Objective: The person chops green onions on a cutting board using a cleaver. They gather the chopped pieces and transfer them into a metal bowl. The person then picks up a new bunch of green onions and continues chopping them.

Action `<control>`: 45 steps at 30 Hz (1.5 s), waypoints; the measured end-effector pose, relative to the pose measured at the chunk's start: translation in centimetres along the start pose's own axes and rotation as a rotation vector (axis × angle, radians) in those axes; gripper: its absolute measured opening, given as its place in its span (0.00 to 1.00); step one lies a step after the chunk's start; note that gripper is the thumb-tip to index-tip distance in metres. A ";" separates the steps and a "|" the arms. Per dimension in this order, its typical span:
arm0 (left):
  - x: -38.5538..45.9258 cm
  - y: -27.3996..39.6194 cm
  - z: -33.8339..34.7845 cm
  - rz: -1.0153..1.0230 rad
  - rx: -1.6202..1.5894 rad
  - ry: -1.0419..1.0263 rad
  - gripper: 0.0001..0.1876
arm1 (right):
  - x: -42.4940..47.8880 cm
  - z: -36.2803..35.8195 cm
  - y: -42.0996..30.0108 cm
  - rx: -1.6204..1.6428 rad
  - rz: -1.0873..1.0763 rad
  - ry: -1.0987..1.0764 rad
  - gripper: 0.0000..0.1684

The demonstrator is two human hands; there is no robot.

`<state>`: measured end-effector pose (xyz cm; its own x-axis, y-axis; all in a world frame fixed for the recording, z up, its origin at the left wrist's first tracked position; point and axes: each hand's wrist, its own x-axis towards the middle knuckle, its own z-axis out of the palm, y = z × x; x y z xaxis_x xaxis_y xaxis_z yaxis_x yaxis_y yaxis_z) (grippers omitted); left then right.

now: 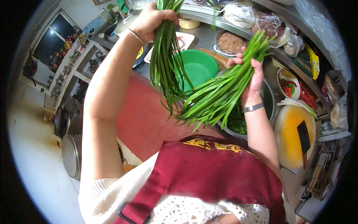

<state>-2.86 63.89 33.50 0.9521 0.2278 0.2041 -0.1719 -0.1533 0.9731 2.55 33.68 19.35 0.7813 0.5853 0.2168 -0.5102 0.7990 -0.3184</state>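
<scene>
My left hand is raised and closed around a bunch of garlic chives, whose long dark leaves hang down. In my right hand is a second bunch of chives, tilted so its pale stem ends point up to the right and its leaf tips reach down to the left. The two bunches meet or overlap near their tips. Behind them stands a round green plastic basin, partly covered by the hanging leaves. Under my right wrist is a metal bowl with finely chopped greens in it.
To the right, a cleaver rests on a round chopping board beside pale green stalks. Near it is a bowl of peppers. A container of minced meat and a white tray stand farther back, below a metal shelf.
</scene>
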 end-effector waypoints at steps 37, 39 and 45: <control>-3.8 -17.4 6.9 0.266 1.030 -0.250 0.27 | -19.5 0.2 -12.4 -0.175 -0.715 0.328 0.23; -4.2 -11.1 11.7 0.203 0.851 -0.253 0.25 | -19.2 0.3 -12.9 -0.193 -0.733 0.303 0.24; -6.2 0.1 30.7 0.191 0.009 -0.847 0.30 | -20.6 0.5 -16.9 -0.217 -0.679 0.212 0.22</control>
<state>-1.04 32.93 29.09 0.7754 -0.5948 0.2120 -0.3490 -0.1239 0.9289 -5.11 8.18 20.70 0.9632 -0.0843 0.2553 0.1750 0.9175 -0.3573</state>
